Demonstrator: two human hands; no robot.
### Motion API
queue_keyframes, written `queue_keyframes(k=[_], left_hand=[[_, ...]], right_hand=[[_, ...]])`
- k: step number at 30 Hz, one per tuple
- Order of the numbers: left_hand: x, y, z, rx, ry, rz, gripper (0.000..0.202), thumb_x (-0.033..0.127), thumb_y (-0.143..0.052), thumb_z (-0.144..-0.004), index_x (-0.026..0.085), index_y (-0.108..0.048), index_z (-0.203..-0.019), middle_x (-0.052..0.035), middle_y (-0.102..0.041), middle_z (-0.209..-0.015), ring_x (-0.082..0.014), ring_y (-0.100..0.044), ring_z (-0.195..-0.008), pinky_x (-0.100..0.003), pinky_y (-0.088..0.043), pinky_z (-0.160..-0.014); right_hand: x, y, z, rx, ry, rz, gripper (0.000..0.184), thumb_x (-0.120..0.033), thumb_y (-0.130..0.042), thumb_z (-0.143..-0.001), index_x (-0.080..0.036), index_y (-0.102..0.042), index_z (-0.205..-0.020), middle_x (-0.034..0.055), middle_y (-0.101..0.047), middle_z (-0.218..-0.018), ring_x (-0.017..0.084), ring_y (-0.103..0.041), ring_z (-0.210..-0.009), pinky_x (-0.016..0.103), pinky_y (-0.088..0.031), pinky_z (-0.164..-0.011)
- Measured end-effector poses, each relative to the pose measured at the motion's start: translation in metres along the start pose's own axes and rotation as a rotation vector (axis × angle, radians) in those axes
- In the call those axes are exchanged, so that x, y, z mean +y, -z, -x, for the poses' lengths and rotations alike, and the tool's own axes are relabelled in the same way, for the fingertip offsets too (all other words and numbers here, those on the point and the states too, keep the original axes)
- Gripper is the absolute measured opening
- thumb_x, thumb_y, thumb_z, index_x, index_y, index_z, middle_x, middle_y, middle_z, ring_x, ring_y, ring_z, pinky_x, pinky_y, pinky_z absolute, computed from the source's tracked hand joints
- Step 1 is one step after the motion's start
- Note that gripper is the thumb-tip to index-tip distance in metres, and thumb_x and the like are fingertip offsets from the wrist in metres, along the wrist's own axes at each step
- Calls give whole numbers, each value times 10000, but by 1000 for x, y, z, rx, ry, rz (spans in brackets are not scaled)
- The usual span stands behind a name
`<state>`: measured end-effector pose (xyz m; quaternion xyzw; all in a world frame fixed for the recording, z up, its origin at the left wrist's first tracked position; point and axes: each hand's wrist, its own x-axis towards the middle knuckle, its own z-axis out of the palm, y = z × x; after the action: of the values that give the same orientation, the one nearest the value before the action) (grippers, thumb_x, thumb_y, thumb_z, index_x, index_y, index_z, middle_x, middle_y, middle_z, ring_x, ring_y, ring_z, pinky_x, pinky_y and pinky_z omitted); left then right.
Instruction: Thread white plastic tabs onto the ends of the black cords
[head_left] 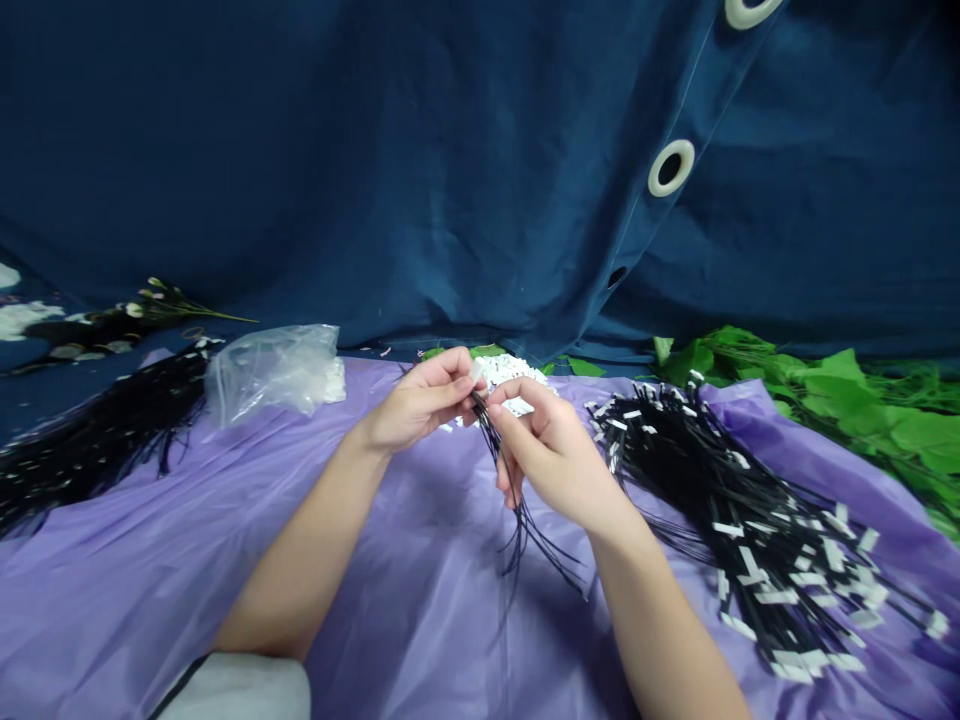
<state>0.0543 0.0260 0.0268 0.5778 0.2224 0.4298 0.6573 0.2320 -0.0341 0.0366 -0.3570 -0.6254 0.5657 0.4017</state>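
A thin bundle of black cords (525,530) hangs from between my hands over the purple cloth, its loose ends spread out below. My left hand (424,400) pinches the upper end of the bundle, where a small white piece (477,372) shows at the fingertips. Close beside it, my right hand (551,450) has thumb and fingers closed on the cords just below that end. Behind both hands lies a pile of small white pieces (517,370), partly hidden by the fingers.
Purple cloth (420,620) covers the work surface. At right lies a heap of black cords with white ends (697,480), near green leaves (847,400). Leftward are a clear plastic bag (270,375) and more black cords (97,440). A blue curtain (375,180) hangs behind.
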Motion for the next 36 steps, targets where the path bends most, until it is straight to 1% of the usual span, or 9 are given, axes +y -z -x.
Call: queue_keyframes(k=[3,7,10,14,20,23,28,31,36], left_hand=[[-2,2,0,-12,-3,-33,270,347,-696,-818,140,-524,-799,-14,-580,-820,-76,-551,-642,-203,-447,-589],[-1,2,1,-21,-27,-37,257,332,-684,-830,144,-514,-788,-11,-575,-793,-82,-557,-656,-203,-442,-604],[0,0,2,-35,-62,-28,252,319,-686,-828,147,-509,-779,-9,-568,-780,-86,-553,-668,-206,-438,-606],[0,-2,3,-70,-86,-29,240,309,-678,-833,153,-503,-779,-17,-568,-794,-103,-550,-696,-230,-443,-626],[-4,5,2,-123,-86,8,198,292,-655,-848,153,-525,-795,-21,-571,-807,-101,-557,-683,-225,-446,-614],[-5,7,1,-147,-91,12,171,290,-645,-854,150,-559,-808,-24,-568,-822,-96,-555,-669,-223,-455,-603],[-5,7,0,-193,-100,38,171,298,-637,-857,151,-573,-797,-25,-546,-750,-95,-515,-641,-221,-445,-594],[-4,6,0,-189,-89,33,188,307,-654,-844,149,-569,-789,-31,-552,-746,-97,-517,-636,-220,-438,-584],[0,6,0,-158,-61,5,235,324,-697,-807,141,-556,-764,-28,-552,-727,-94,-509,-607,-230,-449,-571]], right_hand=[[2,-2,0,109,30,169,187,-415,-504,-930,-245,-465,-997,-85,-553,-443,115,-505,-326,184,-383,-367],[3,-2,2,275,141,452,191,-393,-578,-886,-230,-516,-962,-86,-503,-446,84,-455,-379,200,-333,-459],[3,-1,2,290,182,543,196,-394,-568,-892,-205,-609,-863,-36,-547,-563,80,-444,-476,224,-312,-505],[4,0,-2,168,165,347,215,-372,-536,-907,-187,-617,-832,-11,-549,-705,85,-427,-568,230,-327,-535],[5,4,-8,0,43,-35,226,-388,-588,-870,-178,-559,-792,-14,-499,-740,86,-377,-624,222,-311,-557],[5,5,-10,-18,-40,-150,250,-402,-606,-850,-174,-549,-763,-20,-477,-710,81,-370,-607,219,-295,-540],[8,5,-13,-45,-130,-333,264,-399,-676,-782,-170,-549,-745,-38,-443,-642,82,-387,-568,225,-355,-538],[9,4,-13,-43,-113,-306,279,-406,-661,-807,-174,-527,-726,-47,-426,-611,79,-380,-555,221,-341,-534],[4,14,-1,-49,-20,14,243,-421,-564,-908,-200,-487,-841,-66,-371,-617,72,-306,-542,218,-251,-505]])
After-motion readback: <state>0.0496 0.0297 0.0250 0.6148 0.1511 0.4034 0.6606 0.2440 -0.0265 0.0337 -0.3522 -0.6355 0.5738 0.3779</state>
